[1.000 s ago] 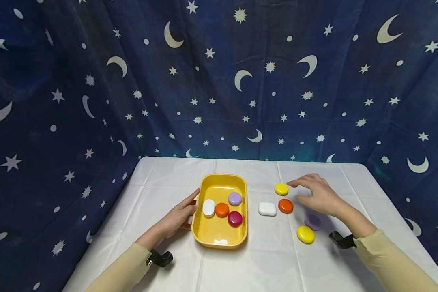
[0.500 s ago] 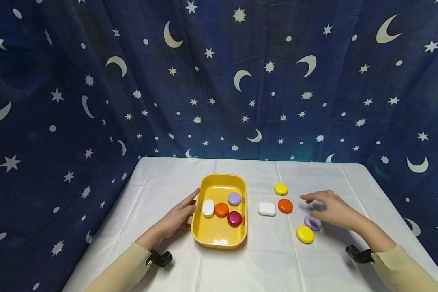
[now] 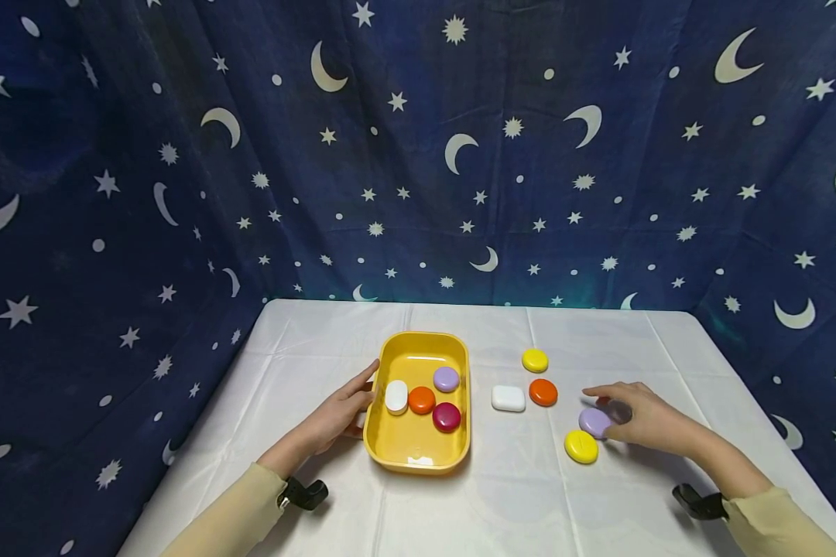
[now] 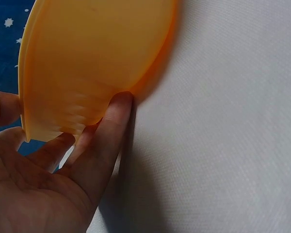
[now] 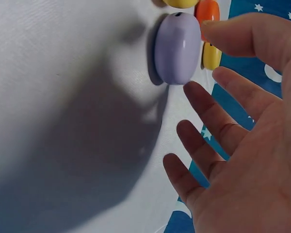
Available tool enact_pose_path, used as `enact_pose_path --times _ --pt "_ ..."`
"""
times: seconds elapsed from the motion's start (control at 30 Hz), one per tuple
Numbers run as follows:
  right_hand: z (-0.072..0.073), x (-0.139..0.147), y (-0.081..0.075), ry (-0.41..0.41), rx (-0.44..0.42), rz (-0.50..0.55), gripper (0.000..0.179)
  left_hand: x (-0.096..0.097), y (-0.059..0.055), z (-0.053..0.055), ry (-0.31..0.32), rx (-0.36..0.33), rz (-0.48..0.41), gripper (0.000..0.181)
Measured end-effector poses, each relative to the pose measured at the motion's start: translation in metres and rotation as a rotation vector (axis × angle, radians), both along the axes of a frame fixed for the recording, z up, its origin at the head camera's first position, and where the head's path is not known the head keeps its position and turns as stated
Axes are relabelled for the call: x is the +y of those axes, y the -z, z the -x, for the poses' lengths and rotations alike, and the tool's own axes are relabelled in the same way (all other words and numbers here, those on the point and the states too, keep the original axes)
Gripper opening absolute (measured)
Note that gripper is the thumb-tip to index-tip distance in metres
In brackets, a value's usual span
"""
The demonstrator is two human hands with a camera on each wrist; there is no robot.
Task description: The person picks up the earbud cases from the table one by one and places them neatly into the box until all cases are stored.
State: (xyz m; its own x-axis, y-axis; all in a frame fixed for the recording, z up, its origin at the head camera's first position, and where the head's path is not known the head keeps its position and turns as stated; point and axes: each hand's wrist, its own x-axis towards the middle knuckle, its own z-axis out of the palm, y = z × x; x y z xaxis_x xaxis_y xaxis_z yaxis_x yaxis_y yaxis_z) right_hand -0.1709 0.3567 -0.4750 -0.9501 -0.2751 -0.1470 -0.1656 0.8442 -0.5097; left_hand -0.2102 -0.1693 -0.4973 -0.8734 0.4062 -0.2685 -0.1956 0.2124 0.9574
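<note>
My left hand (image 3: 334, 418) rests against the left side of a yellow tray (image 3: 418, 460), its fingertips touching the outer wall in the left wrist view. Inside the tray lie a white, an orange, a lilac and a dark red rounded piece. My right hand (image 3: 644, 422) is around a lilac bead (image 3: 594, 423) on the white cloth, thumb on the near side and index finger on the far side. The right wrist view shows this bead (image 5: 178, 48) with a small dark hole, and the spread fingers close beside it. Just in front of it lies a yellow bead (image 3: 581, 447).
Between the tray and my right hand lie a white rounded block (image 3: 508, 398), an orange piece (image 3: 543, 392) and another yellow piece (image 3: 535, 360). A dark blue curtain (image 3: 404, 155) with stars and moons hangs behind and beside the white-covered table (image 3: 488, 510).
My right hand has moved from beside the far yellow piece to the right and nearer, down to the lilac bead. The left hand and the tray have stayed in place.
</note>
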Motion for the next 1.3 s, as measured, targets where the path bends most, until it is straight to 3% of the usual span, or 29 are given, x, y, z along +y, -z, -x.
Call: enact_pose_path --times 0.33,0.77,1.3 --pt "-0.003 -0.001 0.006 0.016 -0.046 -0.004 0.077 0.001 -0.002 -0.001 -0.004 0.003 0.008 0.063" --pt "-0.004 0.004 0.015 0.036 -0.018 -0.025 0.070 0.000 0.000 -0.001 -0.009 -0.001 0.001 0.063" --pt "-0.004 0.004 0.015 0.004 0.011 -0.019 0.063 0.000 0.001 0.000 -0.014 -0.003 0.001 0.063"
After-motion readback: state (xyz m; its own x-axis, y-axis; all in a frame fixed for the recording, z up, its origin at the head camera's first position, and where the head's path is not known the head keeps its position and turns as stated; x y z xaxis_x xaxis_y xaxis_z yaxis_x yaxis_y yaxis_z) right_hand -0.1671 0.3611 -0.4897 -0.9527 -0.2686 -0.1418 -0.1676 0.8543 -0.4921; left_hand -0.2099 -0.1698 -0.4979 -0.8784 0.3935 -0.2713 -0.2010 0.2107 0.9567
